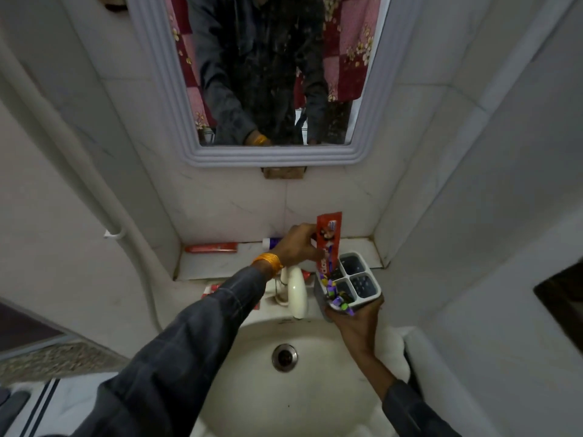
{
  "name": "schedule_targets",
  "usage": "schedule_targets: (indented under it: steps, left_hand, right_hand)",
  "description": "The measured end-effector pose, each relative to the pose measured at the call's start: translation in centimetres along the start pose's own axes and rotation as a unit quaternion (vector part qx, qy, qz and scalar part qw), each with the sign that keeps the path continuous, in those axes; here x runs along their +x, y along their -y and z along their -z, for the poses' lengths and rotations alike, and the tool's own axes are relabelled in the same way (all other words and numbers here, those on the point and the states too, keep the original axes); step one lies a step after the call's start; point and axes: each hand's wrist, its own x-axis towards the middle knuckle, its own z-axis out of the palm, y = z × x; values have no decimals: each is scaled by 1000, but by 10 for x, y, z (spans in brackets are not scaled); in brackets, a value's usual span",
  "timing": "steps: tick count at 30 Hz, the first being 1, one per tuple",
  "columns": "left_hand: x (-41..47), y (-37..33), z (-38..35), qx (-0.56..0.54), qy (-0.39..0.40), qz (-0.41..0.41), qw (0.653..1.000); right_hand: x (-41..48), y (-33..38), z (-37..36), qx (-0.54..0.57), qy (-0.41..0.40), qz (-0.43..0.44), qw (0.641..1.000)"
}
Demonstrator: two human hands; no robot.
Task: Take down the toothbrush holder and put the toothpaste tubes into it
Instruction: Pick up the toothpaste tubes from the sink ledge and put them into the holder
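- Two hands in view, both over the back edge of the sink [284,402].
- Left hand [299,244]: fingers closed around a red toothpaste tube [328,244], gripping its left edge about mid-length. Orange bangle [268,263] at the wrist, dark sleeve behind it.
- Red toothpaste tube stands nearly upright, crimped end up, lower end inside the back-left compartment of the toothbrush holder [362,279].
- Right hand [356,320]: curled under and around the near bottom of the toothbrush holder, carrying it off any surface, just right of the tap [296,291].
- Toothbrush holder is a pale four-compartment box, tilted with its openings toward the camera. Near-left compartment holds small purple, green and dark items [339,296]; I cannot tell what they are. The two right compartments show dark perforated bottoms.
- Ledge [220,263] behind the sink: a second red tube [211,248] lies flat at left; a white tube with purple band [273,241] lies beside it, partly hidden by the left hand.
- More red packaging [216,288] shows by the tap base, mostly hidden under the left forearm.
- Room: pale marble-look wall tiles, grey-framed mirror [271,156] above the ledge, a white pipe [94,190] running down the left wall.
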Motion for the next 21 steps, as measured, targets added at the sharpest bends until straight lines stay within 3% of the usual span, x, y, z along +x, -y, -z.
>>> schedule_targets:
  steps: [6,12,15,17,19,21]
  left_hand:
    - [7,0,-4,106,105,-12,989]
    - [10,0,-7,112,153,-3,982]
    - [4,0,3,93,103,16,990]
    - [-6,14,17,78,21,38,996]
    - [-25,47,31,135,-53,76,987]
    - [-54,86,38,241,-32,147,959]
  right_hand:
    - [2,-3,-1,-12,4,6,1000]
    - [4,1,0,-39,9,6,999]
    - [2,1,1,-30,1,-6,1000]
    - [2,-1,2,-22,1,-7,1000]
    - [1,-3,3,-23,11,-5,1000]
    - [1,-4,3,-32,10,-5,999]
